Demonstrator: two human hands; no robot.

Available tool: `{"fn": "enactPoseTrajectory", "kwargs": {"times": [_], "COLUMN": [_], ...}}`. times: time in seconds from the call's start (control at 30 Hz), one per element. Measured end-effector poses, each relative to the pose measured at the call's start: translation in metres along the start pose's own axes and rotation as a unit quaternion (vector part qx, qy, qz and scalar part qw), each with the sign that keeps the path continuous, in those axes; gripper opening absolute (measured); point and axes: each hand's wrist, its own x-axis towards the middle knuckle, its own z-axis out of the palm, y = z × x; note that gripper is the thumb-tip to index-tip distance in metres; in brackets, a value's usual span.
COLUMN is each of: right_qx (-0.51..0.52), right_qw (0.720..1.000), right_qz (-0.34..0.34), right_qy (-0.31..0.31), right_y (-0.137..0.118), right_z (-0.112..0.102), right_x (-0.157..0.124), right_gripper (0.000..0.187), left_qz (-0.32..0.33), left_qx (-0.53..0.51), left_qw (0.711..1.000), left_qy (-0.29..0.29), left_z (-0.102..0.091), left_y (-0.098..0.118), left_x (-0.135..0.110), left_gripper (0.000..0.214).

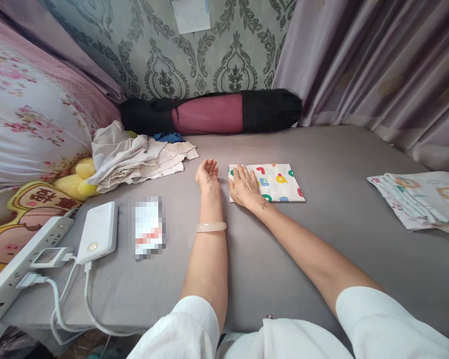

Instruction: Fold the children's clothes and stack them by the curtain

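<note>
A small folded white cloth (pixel 275 182) with coloured letter prints lies flat on the grey bed sheet (pixel 322 239). My right hand (pixel 244 187) rests palm down on its left edge, fingers stretched out flat. My left hand (pixel 207 174) lies on the sheet just left of the cloth, palm up with fingers loosely curled and nothing in it. A pale bangle (pixel 211 227) sits on my left wrist.
A heap of crumpled beige clothes (pixel 134 157) lies at the back left, a stack of folded printed cloths (pixel 422 199) at the right. A black and pink roll bag (pixel 213 113) lies along the wall. White power bank (pixel 98 232), power strip (pixel 22 264), cables and a plush toy (pixel 77 179) are at the left.
</note>
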Motion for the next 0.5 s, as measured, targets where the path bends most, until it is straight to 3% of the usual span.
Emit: {"fn": "enactPoseTrajectory", "kwargs": {"times": [0.37, 0.5], "right_qx": [0.007, 0.009], "right_qw": [0.999, 0.999], "right_qz": [-0.010, -0.019], "right_qy": [-0.049, -0.027], "right_y": [-0.008, -0.009], "right_z": [0.006, 0.001], "right_x": [-0.006, 0.004], "right_gripper": [0.064, 0.061], "left_qz": [0.023, 0.024], "left_qx": [0.014, -0.001], "left_qw": [1.000, 1.000], "left_qy": [-0.007, 0.003], "left_z": [-0.005, -0.002], "left_y": [-0.002, -0.004], "left_x": [0.008, 0.006], "left_gripper": [0.010, 0.010]}}
